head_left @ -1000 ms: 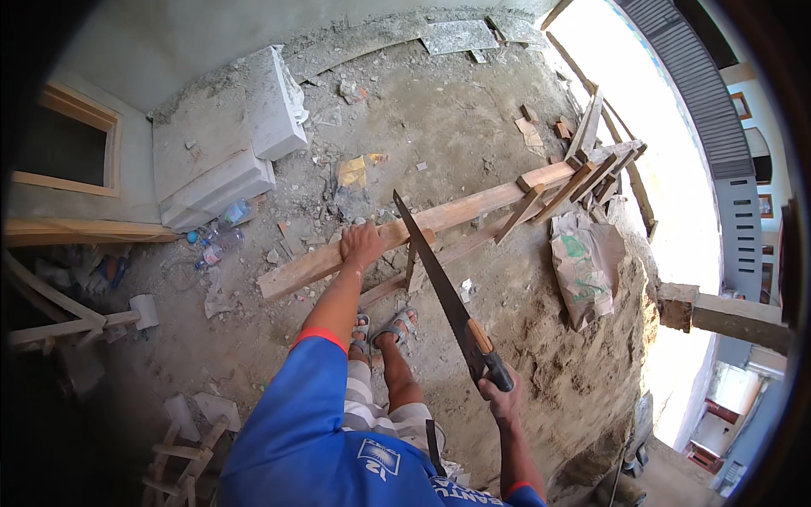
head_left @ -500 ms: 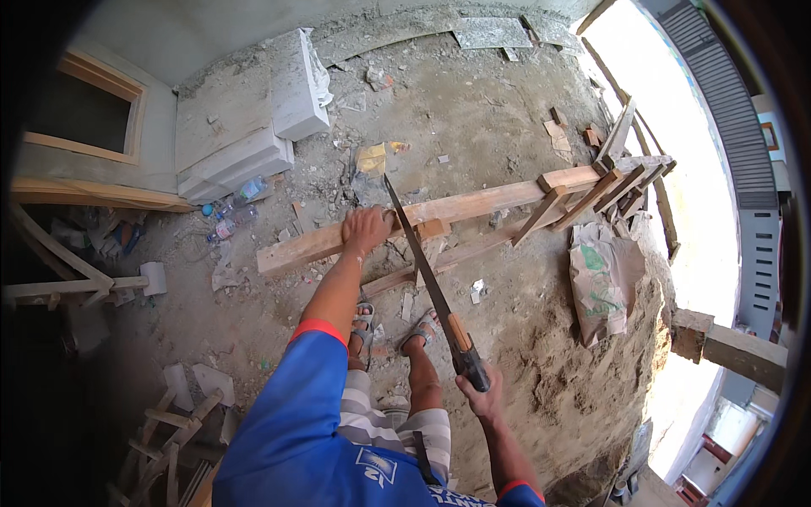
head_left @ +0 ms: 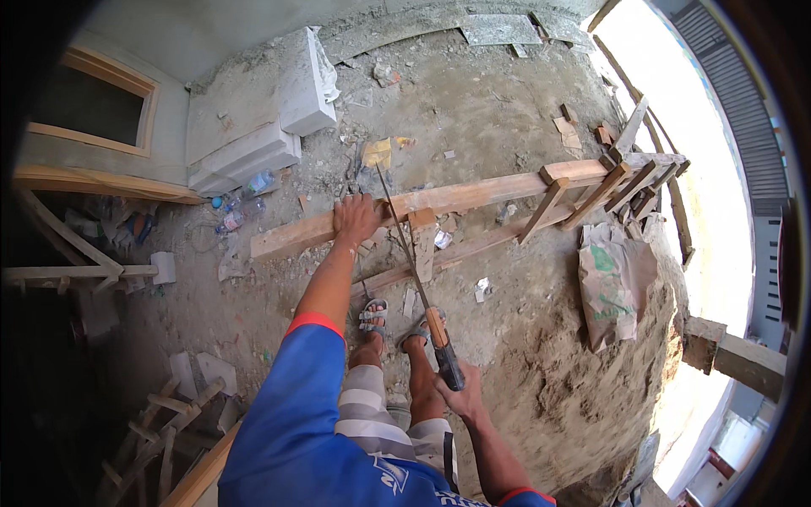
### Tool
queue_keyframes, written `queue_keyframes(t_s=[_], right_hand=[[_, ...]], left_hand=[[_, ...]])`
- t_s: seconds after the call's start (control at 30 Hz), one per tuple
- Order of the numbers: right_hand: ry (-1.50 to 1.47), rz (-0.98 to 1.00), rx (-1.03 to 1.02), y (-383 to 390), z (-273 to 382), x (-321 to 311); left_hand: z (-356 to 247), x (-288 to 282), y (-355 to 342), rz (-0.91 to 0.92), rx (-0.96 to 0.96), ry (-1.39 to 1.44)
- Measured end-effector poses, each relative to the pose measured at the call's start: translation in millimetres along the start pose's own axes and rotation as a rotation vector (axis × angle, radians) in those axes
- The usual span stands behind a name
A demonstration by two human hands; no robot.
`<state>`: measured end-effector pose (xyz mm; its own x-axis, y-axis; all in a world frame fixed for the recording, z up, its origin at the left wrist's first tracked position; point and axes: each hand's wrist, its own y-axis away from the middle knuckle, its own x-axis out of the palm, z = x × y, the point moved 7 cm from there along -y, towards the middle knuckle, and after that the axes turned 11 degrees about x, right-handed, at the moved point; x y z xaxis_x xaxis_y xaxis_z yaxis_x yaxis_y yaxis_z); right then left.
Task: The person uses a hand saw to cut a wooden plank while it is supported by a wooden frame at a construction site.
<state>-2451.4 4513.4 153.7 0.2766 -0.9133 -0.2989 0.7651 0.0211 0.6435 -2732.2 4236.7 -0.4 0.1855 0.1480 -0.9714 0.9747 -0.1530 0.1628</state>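
Note:
A long wooden beam (head_left: 469,194) crosses in front of me on a rough timber support (head_left: 422,253), its left end free. My left hand (head_left: 355,215) rests on top of the beam with fingers wrapped over it. A handsaw (head_left: 410,258) lies across the beam just right of that hand, its blade seen almost edge-on, tip pointing away from me. My right hand (head_left: 460,384) is closed on the saw's black handle (head_left: 448,363), low in the view, above my sandaled feet.
Timber braces (head_left: 642,169) stand at the beam's right end beside a paper sack (head_left: 612,296). White blocks (head_left: 304,84), plastic bottles (head_left: 253,194) and rubble lie toward the wall. More scrap timber (head_left: 169,422) is at lower left. A bright opening borders the right side.
My right hand and the saw handle have moved leftward, turning the blade more upright and edge-on. My left hand has shifted slightly along the beam, remaining on it.

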Motion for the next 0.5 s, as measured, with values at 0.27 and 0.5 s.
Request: queue_keyframes(t_s=[0.27, 0.5], right_hand=[[-0.03, -0.025, 0.024, -1, -11, -3], [-0.189, -0.077, 0.029, 4, 0, -7]], left_hand=[[-1, -2, 2, -0.016, 0.001, 0.059], [-7, -7, 0, 0.037, -0.01, 0.074]])
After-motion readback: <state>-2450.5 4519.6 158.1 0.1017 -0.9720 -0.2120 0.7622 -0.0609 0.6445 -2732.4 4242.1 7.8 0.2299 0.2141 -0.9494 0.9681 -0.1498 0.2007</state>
